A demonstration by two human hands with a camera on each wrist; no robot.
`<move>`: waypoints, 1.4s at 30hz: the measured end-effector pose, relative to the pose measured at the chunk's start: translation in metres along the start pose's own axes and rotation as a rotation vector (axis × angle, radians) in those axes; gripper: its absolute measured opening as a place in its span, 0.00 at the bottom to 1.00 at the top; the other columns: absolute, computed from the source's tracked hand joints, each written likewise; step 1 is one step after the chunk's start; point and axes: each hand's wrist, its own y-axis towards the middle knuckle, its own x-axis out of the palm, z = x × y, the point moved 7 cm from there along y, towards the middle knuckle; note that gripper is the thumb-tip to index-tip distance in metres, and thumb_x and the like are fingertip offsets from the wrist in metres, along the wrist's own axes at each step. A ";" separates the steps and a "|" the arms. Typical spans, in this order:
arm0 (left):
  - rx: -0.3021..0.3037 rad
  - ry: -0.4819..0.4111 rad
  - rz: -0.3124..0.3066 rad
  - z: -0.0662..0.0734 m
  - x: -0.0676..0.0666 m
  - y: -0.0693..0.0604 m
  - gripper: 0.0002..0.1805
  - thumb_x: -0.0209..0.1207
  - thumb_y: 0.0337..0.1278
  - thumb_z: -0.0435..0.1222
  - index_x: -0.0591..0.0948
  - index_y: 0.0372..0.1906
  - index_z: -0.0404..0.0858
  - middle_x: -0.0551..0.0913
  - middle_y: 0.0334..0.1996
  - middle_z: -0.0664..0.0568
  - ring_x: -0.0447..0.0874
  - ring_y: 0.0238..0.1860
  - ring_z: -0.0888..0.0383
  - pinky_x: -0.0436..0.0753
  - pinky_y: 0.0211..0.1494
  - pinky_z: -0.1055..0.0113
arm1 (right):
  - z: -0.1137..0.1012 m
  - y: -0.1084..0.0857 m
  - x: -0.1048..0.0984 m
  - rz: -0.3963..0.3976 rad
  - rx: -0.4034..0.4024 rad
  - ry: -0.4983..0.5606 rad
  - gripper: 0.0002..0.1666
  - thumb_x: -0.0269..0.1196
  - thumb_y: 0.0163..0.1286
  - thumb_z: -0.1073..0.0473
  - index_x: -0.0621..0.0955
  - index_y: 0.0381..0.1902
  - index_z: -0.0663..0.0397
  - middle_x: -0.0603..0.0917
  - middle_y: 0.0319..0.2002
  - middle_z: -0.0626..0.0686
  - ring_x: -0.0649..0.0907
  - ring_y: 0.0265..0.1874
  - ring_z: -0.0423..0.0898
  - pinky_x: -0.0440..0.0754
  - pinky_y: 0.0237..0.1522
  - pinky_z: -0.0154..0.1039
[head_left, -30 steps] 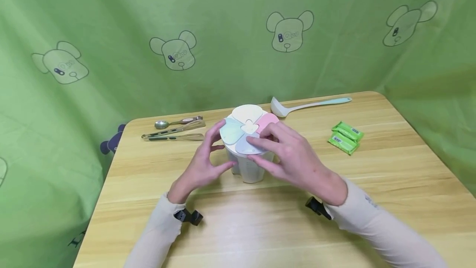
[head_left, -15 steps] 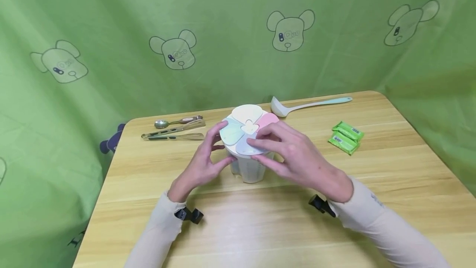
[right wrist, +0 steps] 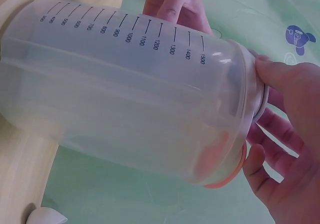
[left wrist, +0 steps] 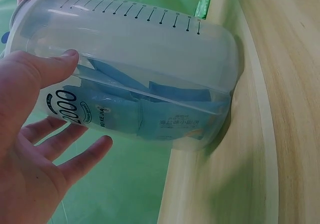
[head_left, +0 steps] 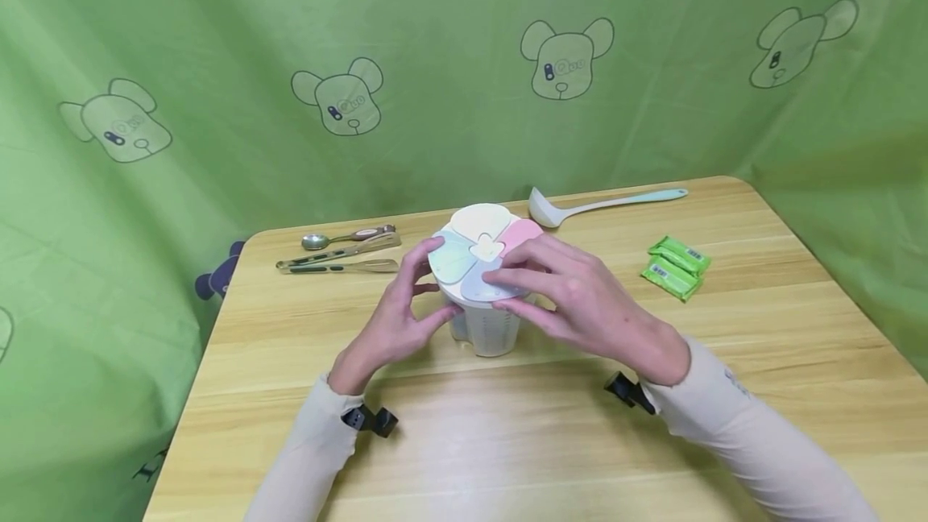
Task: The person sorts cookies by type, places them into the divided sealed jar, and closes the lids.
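Observation:
A clear plastic storage canister [head_left: 489, 334] stands upright on the table, its lid [head_left: 486, 247] fitted with white, pink, blue and mint petal flaps. My left hand [head_left: 391, 321] holds its left side just under the lid, thumb at the front and fingers behind. On the right, my right hand [head_left: 583, 300] grips the lid's edge around the blue flap [head_left: 484, 284], thumb at the rim and bent fingers on top. Blue packets [left wrist: 175, 116] lie inside one compartment in the left wrist view. The compartment facing the right wrist view shows no packets. The pink flap is partly hidden by my fingers.
A spoon [head_left: 315, 242], tongs [head_left: 341, 251] and a whisk [head_left: 373, 267] lie at the back left. Behind the canister is a ladle [head_left: 548, 212] with a mint handle. Two green packets [head_left: 674, 268] lie to the right. A green curtain [head_left: 449, 135] hangs behind the table.
My left thumb has come up closer against the canister. My right hand has shifted slightly to the right along the lid's edge. The canister stays in place.

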 end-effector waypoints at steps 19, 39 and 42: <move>0.023 -0.025 0.008 0.003 0.001 0.001 0.56 0.76 0.57 0.24 0.56 0.85 0.46 0.63 0.85 0.43 0.78 0.75 0.38 0.91 0.67 0.47 | 0.031 0.029 -0.010 0.065 0.152 0.164 0.09 0.76 0.68 0.67 0.93 0.46 0.57 0.92 0.40 0.52 0.79 0.29 0.38 0.79 0.26 0.33; 0.023 -0.016 -0.012 0.003 0.005 -0.001 0.56 0.73 0.61 0.24 0.52 0.86 0.46 0.61 0.86 0.41 0.75 0.76 0.37 0.90 0.69 0.47 | 0.067 0.031 -0.002 0.148 0.332 0.331 0.10 0.78 0.66 0.69 0.93 0.45 0.57 0.93 0.38 0.52 0.82 0.33 0.41 0.82 0.35 0.26; 0.024 0.009 -0.016 0.002 0.006 -0.001 0.57 0.72 0.62 0.25 0.50 0.88 0.46 0.60 0.87 0.41 0.76 0.77 0.38 0.90 0.70 0.49 | 0.067 0.025 -0.007 0.170 0.318 0.326 0.13 0.78 0.64 0.71 0.93 0.45 0.57 0.93 0.39 0.52 0.83 0.39 0.39 0.82 0.41 0.26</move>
